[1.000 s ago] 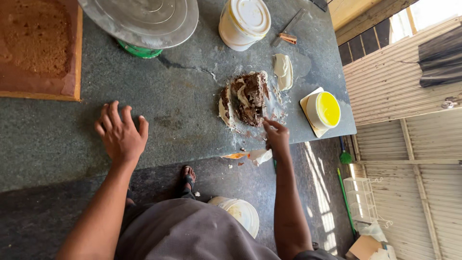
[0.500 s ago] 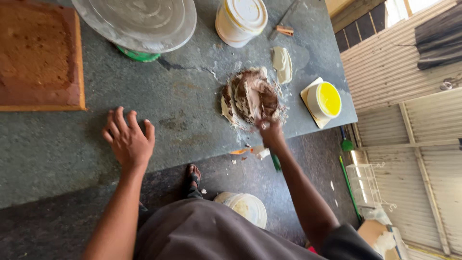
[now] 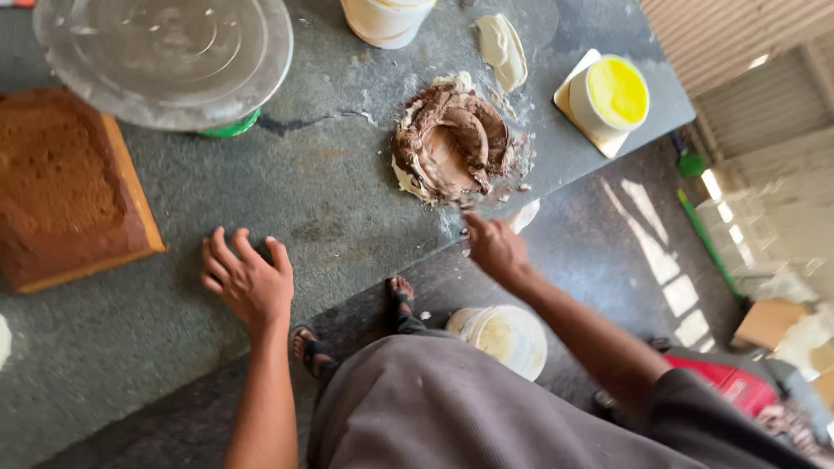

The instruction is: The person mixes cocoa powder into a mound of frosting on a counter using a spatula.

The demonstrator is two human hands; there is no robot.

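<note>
Brown-and-cream frosting mound, swirled with a hollow in its middle, sits on the grey stone counter near its front edge, just beyond the right hand.

From the head camera, that right hand is half-curled at the counter's edge, its fingertips pointing at the near side of the mound. It seems to pinch a thin tool or scraper, but the blur there is too strong for me to tell whether it grips anything. A pale scrap lies just to the right of it, at the edge. The left hand lies well apart to the left, fingers spread flat on the stone, holding nothing and bracing the body.

Farther out from the right hand, beyond the mound, are a smear of plain cream frosting and a white tub. To its upper right stands a small white cup of yellow colouring on a white square tile. Beyond the left hand rest a clear round turntable and a brown slab of cake on a wooden board.

To mix well here, I judge the strokes should fold from the mound's outer rim into the hollow, keeping the frosting gathered and away from the counter edge, with the flat left palm steadying.
</note>
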